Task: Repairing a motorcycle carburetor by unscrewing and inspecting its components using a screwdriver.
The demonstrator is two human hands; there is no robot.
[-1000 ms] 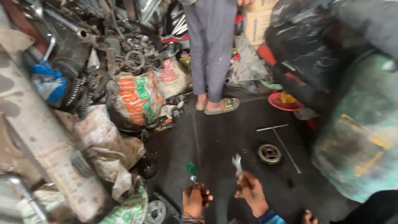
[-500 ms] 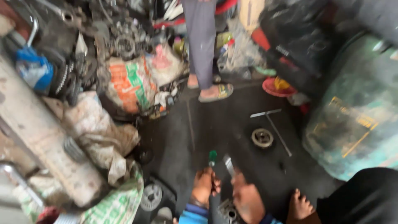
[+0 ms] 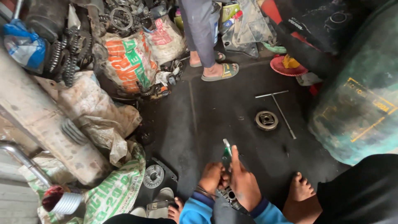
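both hands meet low on the dark floor [image 3: 232, 108] – the left hand [image 3: 212, 177] curled shut around a metal part [image 3: 229, 195], the right hand [image 3: 244, 184] clamped on a green-handled tool [image 3: 227, 150] with its forefinger stretched up along it. the tool stands upright above the part. further off lie a round metal disc [image 3: 266, 120] and a t-shaped wrench [image 3: 278, 107] – near each other.

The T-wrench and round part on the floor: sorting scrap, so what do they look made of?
T-wrench: likely bare steel, thin grey rod with a dull sheen. Round part: metal too, probably steel, grey machined rings darkened with grime.
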